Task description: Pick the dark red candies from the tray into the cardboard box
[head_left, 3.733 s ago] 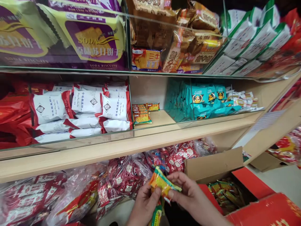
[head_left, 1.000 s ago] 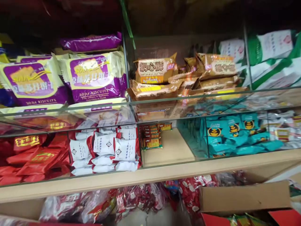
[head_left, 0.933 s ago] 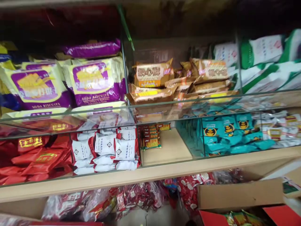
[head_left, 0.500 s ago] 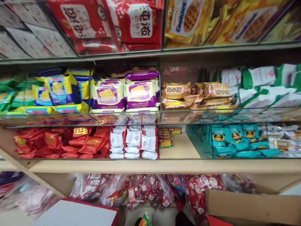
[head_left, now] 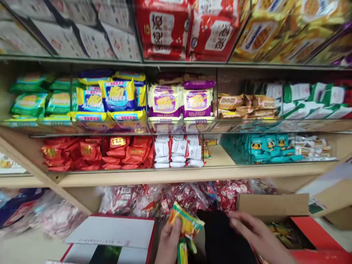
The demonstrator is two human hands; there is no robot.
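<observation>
My left hand [head_left: 169,240] is closed on a small snack packet [head_left: 187,222] in yellow, green and orange wrapping. More packets [head_left: 182,251] of similar colours hang just below it, by the palm. To the right, my right hand [head_left: 255,233] has its fingers stretched out and nothing visible in them. It is beside an open red carton [head_left: 324,238] with a raised brown flap. Dark glossy packets [head_left: 284,234] lie inside that carton. Between my hands is a black shape [head_left: 224,234] that looks like a trouser leg.
A glass-fronted shelf holds red packets [head_left: 90,150], white packets [head_left: 178,146] and teal packets [head_left: 271,143]. A few yellow-green packets [head_left: 210,142] sit at the back of one compartment. Below are plastic bags [head_left: 121,198] of sweets and a white-and-red box [head_left: 118,229] at left.
Both hands have come into view from below. The yellow-green packet, earlier at the bottom edge, is now higher in my left hand. The shelves have shifted right in the picture.
</observation>
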